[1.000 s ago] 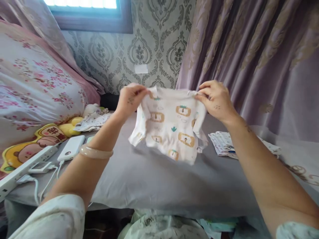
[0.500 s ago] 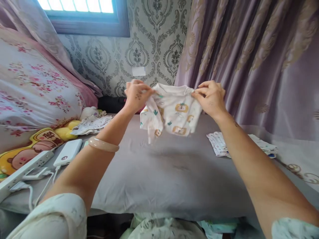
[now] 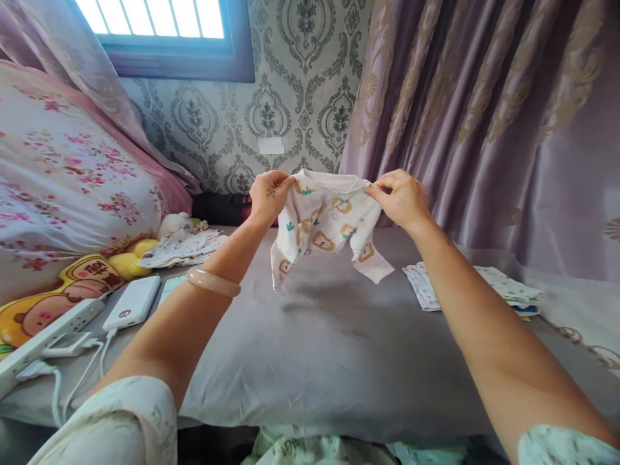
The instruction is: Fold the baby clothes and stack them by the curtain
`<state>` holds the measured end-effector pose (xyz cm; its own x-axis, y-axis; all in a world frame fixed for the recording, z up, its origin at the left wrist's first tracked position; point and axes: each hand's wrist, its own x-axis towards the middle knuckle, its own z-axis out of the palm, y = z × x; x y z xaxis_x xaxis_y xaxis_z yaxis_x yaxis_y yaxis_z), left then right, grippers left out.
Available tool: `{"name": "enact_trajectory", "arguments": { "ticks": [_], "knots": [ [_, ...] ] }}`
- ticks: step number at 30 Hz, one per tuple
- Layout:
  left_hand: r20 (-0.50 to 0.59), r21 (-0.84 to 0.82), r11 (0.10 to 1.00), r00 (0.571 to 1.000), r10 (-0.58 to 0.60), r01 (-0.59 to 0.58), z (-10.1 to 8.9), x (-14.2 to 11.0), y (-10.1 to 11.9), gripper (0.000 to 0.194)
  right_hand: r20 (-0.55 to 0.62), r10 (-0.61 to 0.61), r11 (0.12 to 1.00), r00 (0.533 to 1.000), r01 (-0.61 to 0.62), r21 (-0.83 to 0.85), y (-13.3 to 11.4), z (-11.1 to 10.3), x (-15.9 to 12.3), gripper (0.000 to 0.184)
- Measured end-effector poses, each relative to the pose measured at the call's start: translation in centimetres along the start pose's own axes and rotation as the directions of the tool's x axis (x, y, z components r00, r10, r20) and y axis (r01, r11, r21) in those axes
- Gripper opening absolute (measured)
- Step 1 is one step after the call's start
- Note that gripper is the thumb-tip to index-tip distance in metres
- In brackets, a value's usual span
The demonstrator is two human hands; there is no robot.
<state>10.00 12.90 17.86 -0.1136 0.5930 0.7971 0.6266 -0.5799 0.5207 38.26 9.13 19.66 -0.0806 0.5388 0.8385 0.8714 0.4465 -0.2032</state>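
Note:
A small white baby shirt [image 3: 329,216] with tan animal prints and green leaves hangs in the air above the grey bed sheet [image 3: 310,361]. Its left shoulder is pinched by my left hand [image 3: 271,197], which has a pale bangle [image 3: 213,282] further down the wrist. At the other shoulder, by the neckline, my right hand [image 3: 400,200] closes thumb and finger on the cloth. Both sleeves dangle down, the right one swinging outward. The neckline is stretched between the two hands.
Folded clothes [image 3: 508,287] lie on the right, partly behind my forearm. More printed cloth [image 3: 184,247] lies at the left back, near plush toys [image 3: 133,258]. A power bank [image 3: 133,302] and a power strip [image 3: 53,332] with cables sit at the left edge.
The shirt has swung, and its sleeves now hang apart, the right one flung outward. My hands have come slightly lower and a little closer together, both still pinching the shoulders.

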Motion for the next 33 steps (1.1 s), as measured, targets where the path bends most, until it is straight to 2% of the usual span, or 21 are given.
{"name": "enact_trajectory", "arguments": {
  "ticks": [5,9,16,20,24,26,28,30,32,33],
  "knots": [
    [-0.007,-0.093,0.988,0.992,-0.128,0.127,0.4,-0.9,-0.2,0.016,0.105,0.08,0.993,0.991,-0.088,0.08,-0.4,0.8,-0.6,0.037],
    [-0.028,-0.112,0.981,0.987,-0.16,0.156,0.4,-1.4,-0.7,0.014,0.097,0.08,0.991,0.992,-0.089,0.098,-0.7,1.4,-0.9,0.038],
    [-0.137,-0.126,0.99,0.987,-0.087,0.07,-0.2,-2.9,-0.3,0.014,0.006,-0.038,0.996,0.999,0.037,0.077,-1.5,1.2,-1.5,0.038],
    [-0.172,-0.114,0.993,0.985,0.019,-0.039,-2.8,-4.3,1.0,0.019,-0.034,-0.13,0.989,0.991,0.133,0.071,-2.3,-1.0,-3.0,0.037],
    [-0.021,-0.072,0.989,0.992,0.128,-0.129,-7.9,-5.1,3.5,0.024,0.012,-0.174,0.98,0.985,0.172,0.097,-3.8,-5.3,-4.4,0.034],
    [0.048,-0.023,0.989,0.988,0.149,-0.148,-10.7,-4.9,5.2,0.026,0.027,-0.148,0.98,0.989,0.143,0.138,-4.5,-7.5,-4.5,0.031],
    [0.119,0.027,0.991,0.984,0.129,-0.133,-12.8,-4.3,6.7,0.032,0.107,-0.051,0.983,0.993,0.031,0.182,-5.0,-9.1,-4.1,0.032],
    [0.22,0.061,0.992,0.971,0.095,-0.111,-14.0,-3.1,7.7,0.035,0.223,0.06,0.961,0.973,-0.117,0.252,-5.1,-9.8,-3.2,0.032],
    [0.333,0.057,0.998,0.943,0.018,-0.04,-14.0,-1.8,7.5,0.03,0.379,0.136,0.904,0.915,-0.271,0.33,-4.7,-9.5,-2.0,0.032],
    [0.4,0.051,0.999,0.916,-0.034,0.016,-13.4,-1.2,6.8,0.026,0.464,0.157,0.872,0.872,-0.343,0.35,-4.3,-8.8,-1.5,0.031]
  ]
}}
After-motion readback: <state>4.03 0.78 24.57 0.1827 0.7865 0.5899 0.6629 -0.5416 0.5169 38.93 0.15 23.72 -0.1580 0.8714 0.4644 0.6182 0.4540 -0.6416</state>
